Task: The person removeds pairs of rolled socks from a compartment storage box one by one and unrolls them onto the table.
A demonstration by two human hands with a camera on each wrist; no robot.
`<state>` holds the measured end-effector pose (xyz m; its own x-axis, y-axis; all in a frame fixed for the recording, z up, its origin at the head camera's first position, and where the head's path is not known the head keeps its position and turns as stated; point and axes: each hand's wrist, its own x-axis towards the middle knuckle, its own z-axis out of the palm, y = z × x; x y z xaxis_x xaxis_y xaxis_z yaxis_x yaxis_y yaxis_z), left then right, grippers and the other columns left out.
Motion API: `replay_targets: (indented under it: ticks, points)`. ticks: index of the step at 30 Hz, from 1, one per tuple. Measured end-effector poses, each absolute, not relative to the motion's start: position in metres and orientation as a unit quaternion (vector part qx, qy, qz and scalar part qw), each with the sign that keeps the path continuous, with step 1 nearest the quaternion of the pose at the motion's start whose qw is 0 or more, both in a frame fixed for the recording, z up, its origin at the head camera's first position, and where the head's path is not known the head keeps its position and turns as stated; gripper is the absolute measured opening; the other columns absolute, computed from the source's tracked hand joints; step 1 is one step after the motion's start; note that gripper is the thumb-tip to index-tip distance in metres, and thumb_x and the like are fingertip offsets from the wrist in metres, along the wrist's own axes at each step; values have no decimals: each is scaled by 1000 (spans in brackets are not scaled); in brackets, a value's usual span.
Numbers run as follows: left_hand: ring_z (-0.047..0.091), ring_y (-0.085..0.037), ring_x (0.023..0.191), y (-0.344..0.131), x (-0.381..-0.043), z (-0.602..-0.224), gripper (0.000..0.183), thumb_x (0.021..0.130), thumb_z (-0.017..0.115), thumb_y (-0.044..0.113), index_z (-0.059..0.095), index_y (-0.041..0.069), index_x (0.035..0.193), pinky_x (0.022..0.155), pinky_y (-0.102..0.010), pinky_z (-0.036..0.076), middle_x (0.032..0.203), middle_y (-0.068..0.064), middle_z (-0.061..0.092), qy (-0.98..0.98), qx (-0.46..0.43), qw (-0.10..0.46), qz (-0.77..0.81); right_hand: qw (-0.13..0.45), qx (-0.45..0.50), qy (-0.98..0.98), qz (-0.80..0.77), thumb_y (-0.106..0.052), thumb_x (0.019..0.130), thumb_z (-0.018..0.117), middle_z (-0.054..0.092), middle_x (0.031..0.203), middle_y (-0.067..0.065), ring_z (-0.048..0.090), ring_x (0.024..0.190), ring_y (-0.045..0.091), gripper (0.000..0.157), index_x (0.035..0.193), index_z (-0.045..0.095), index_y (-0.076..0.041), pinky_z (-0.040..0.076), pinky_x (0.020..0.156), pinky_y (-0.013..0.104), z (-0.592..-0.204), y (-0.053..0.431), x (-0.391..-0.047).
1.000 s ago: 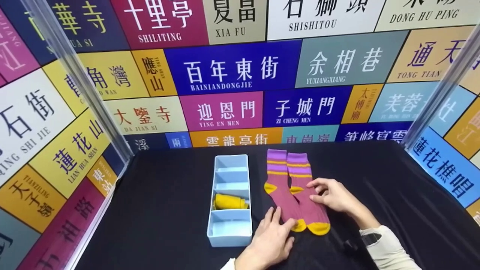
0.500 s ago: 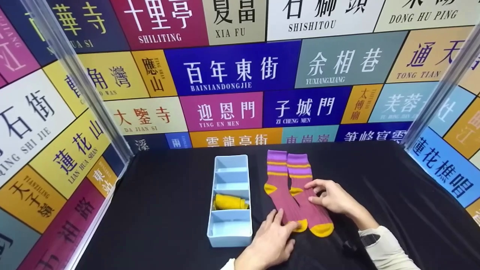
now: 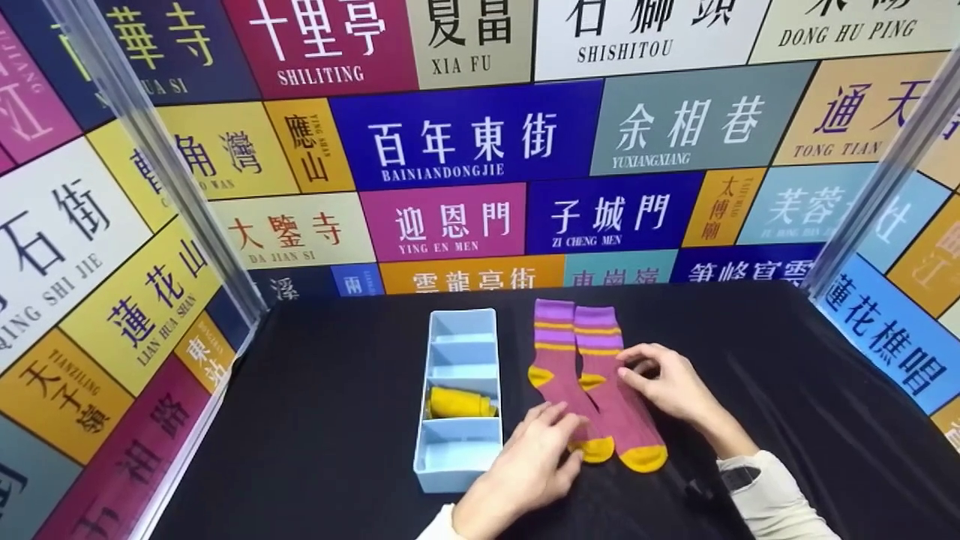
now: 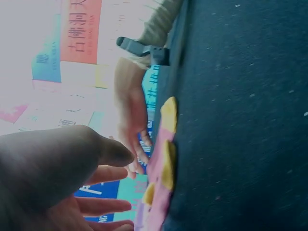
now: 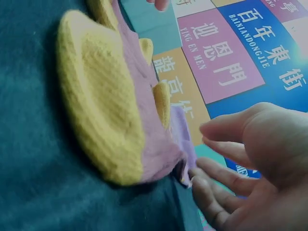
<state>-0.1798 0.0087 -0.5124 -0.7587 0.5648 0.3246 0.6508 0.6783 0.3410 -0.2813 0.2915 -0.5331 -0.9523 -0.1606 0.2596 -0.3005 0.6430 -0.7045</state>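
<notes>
Two mauve socks lie side by side on the black cloth, with purple striped cuffs and yellow heels and toes. The left sock [image 3: 559,369] and the right sock [image 3: 636,420] point their toes toward me. My left hand [image 3: 534,459] is over the left sock's toe end, hiding part of it; in the left wrist view its fingers extend and grasp nothing. At the outer edge of the right sock is my right hand [image 3: 671,384], fingers loosely bent. The right wrist view shows a gap between its thumb and fingers, beside the yellow toe [image 5: 103,91].
Left of the socks stands a light blue divided box [image 3: 459,482]. A rolled yellow cloth item [image 3: 459,403] sits in one of its compartments. Walls [image 3: 465,135] with coloured, lettered panels rise behind and at both sides, with clear corner posts [image 3: 161,150].
The right sock's toe has shifted slightly right, apart from the left one. My left hand has come up off the left sock's toe, and my right hand has moved slightly away along the sock.
</notes>
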Motion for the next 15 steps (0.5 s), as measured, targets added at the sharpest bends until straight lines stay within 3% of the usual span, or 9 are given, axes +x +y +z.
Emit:
replay_targets:
  ticks: [7, 15]
  points:
    - [69, -26, 126, -2, -189, -498, 25, 99, 74, 19, 75, 16, 124, 113, -38, 54, 132, -7, 75, -887, -339, 178, -256, 129, 148, -886, 419, -16, 99, 80, 78, 102, -1, 72, 87, 18, 14, 113, 79, -14, 60, 77, 26, -523, 272, -278]
    - [71, -20, 116, -30, -210, -477, 21, 102, 69, 16, 76, 17, 122, 106, -34, 57, 122, 0, 77, -880, -292, 179, -329, 125, 189, -875, 428, -19, 99, 80, 79, 103, -6, 70, 78, 19, 14, 113, 79, -22, 60, 72, 29, -507, 247, -268]
